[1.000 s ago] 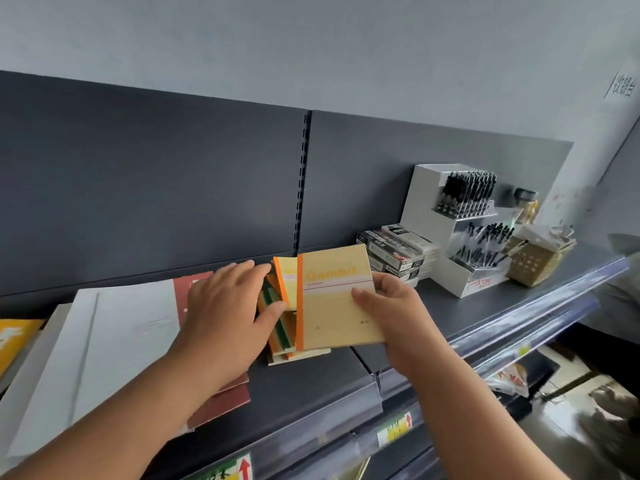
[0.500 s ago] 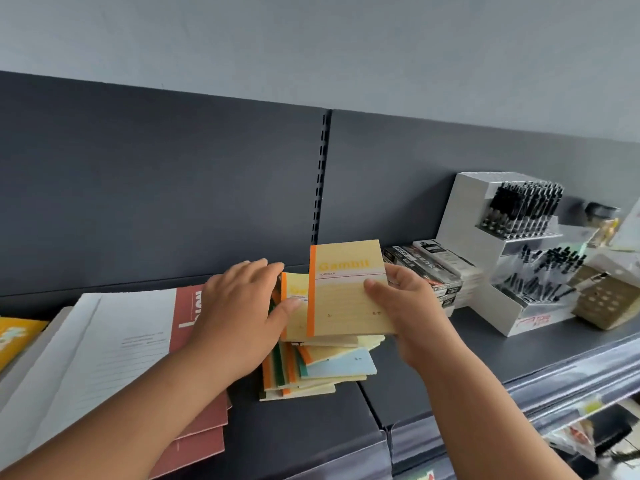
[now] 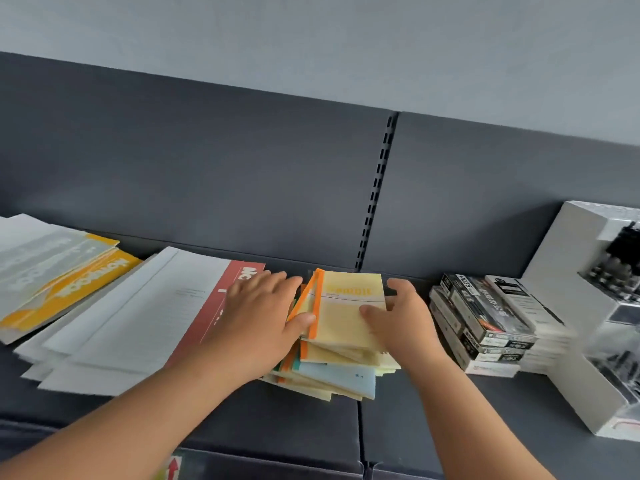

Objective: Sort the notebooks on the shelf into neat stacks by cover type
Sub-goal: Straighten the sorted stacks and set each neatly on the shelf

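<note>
Right hand (image 3: 405,323) grasps the top yellow notebook (image 3: 349,317) — thumb on the cover, fingers curled round its far edge. The notebook lies on the uneven pile (image 3: 339,375) on the shelf (image 3: 294,420), directly under that thumb. Left hand (image 3: 263,313): fingers extended, not clenched — thumb tip pressing the notebook's orange spine.
</note>
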{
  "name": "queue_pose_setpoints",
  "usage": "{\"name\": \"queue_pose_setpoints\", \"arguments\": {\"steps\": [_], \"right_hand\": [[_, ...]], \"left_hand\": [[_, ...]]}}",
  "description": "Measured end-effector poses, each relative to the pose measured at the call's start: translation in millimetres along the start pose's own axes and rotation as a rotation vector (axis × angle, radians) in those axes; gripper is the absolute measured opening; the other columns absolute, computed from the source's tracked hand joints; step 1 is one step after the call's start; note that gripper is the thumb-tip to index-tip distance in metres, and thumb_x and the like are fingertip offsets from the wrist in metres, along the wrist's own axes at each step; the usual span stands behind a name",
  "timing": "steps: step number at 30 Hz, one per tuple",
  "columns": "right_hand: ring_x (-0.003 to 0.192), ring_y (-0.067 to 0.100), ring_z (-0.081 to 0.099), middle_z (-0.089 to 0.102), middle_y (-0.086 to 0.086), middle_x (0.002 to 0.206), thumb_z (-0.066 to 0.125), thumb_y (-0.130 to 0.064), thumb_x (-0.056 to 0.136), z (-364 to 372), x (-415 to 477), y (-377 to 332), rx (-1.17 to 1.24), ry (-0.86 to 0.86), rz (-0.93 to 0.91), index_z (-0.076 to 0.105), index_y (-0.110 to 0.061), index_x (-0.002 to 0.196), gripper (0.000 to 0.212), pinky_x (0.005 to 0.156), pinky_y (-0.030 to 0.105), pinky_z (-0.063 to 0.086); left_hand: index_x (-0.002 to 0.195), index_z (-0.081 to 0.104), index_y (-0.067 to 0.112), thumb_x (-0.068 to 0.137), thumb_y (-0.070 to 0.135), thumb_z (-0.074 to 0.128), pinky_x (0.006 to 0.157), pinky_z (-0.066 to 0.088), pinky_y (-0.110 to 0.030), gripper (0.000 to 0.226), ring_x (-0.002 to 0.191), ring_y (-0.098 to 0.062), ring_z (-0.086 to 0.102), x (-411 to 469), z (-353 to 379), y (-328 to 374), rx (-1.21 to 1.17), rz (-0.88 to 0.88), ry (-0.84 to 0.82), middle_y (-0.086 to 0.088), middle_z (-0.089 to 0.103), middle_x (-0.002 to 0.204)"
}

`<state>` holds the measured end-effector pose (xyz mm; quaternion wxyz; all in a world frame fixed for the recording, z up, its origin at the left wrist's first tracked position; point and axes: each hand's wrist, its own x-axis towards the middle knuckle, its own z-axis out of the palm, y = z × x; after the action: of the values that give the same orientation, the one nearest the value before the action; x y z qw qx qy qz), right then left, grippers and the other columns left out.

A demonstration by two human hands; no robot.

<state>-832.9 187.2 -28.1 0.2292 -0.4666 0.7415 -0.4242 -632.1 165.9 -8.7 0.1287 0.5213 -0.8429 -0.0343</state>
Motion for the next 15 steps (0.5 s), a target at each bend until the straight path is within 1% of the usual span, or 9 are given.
{"name": "queue_pose_setpoints", "arguments": {"steps": [2,4,5,6,8,11,13,15], "right_hand": [[0.099,0.016,0.056,0.053,-0.007,0.111,0.067,-0.027,0.087,0,1,4,-0.148,-0.019,-0.044,0.044,-0.021,0.135,0.054,0.078,0.032,0.046],[0.11,0.02,0.053,0.048,-0.001,0.129,0.068,-0.03,0.087,-2,4,5,-0.195,-0.033,-0.079,0.044,-0.021,0.138,0.056,0.086,0.034,0.047],[0.114,0.022,0.051,0.046,0.0,0.134,0.067,-0.031,0.087,-3,5,5,-0.207,-0.037,-0.099,0.044,-0.022,0.138,0.057,0.09,0.037,0.047],[0.117,0.023,0.05,0.045,0.0,0.136,0.067,-0.031,0.088,-4,5,5,-0.223,-0.036,-0.123,0.044,-0.022,0.138,0.056,0.093,0.04,0.047],[0.123,0.024,0.046,0.045,0.001,0.14,0.065,-0.032,0.089,-5,4,1,-0.263,-0.017,-0.195,0.045,-0.021,0.138,0.054,0.099,0.041,0.043],[0.129,0.021,0.041,0.046,-0.001,0.141,0.063,-0.031,0.091,-1,-5,-12,-0.255,-0.009,-0.328,0.048,-0.021,0.136,0.049,0.103,0.037,0.039],[0.129,0.018,0.04,0.047,-0.004,0.14,0.062,-0.031,0.092,7,-14,-23,-0.25,-0.037,-0.416,0.049,-0.022,0.135,0.045,0.103,0.032,0.036],[0.129,0.014,0.041,0.048,-0.006,0.138,0.06,-0.03,0.093,17,-24,-34,-0.245,-0.082,-0.466,0.05,-0.024,0.134,0.043,0.102,0.028,0.035]], "left_hand": [[0.151,0.014,0.029,0.096,0.058,0.029,0.119,0.009,-0.038,0.064,0.147,-0.015,0.008,-3,3,2,0.011,-0.047,-0.009,0.009,0.016,0.159],[0.151,0.014,0.029,0.096,0.058,0.029,0.118,0.01,-0.039,0.064,0.147,-0.016,0.008,-5,4,4,0.023,-0.088,-0.009,0.008,0.015,0.159],[0.151,0.014,0.029,0.096,0.058,0.03,0.118,0.01,-0.039,0.064,0.147,-0.016,0.009,-6,5,4,0.026,-0.107,-0.003,0.008,0.015,0.159],[0.151,0.014,0.029,0.095,0.058,0.03,0.118,0.01,-0.039,0.064,0.147,-0.015,0.009,-8,7,5,0.026,-0.125,0.004,0.008,0.015,0.159],[0.151,0.015,0.03,0.095,0.058,0.031,0.118,0.01,-0.039,0.065,0.147,-0.015,0.01,-12,9,4,0.024,-0.156,0.017,0.008,0.015,0.159],[0.151,0.016,0.03,0.095,0.058,0.032,0.117,0.014,-0.039,0.065,0.146,-0.016,0.013,-18,9,-1,0.026,-0.196,0.036,0.008,0.018,0.158],[0.15,0.017,0.03,0.095,0.057,0.033,0.116,0.016,-0.039,0.064,0.145,-0.016,0.016,-23,6,-6,0.03,-0.226,0.056,0.008,0.021,0.158],[0.15,0.018,0.031,0.095,0.057,0.033,0.116,0.016,-0.039,0.062,0.145,-0.017,0.017,-30,1,-14,0.033,-0.252,0.072,0.008,0.021,0.157]]}}
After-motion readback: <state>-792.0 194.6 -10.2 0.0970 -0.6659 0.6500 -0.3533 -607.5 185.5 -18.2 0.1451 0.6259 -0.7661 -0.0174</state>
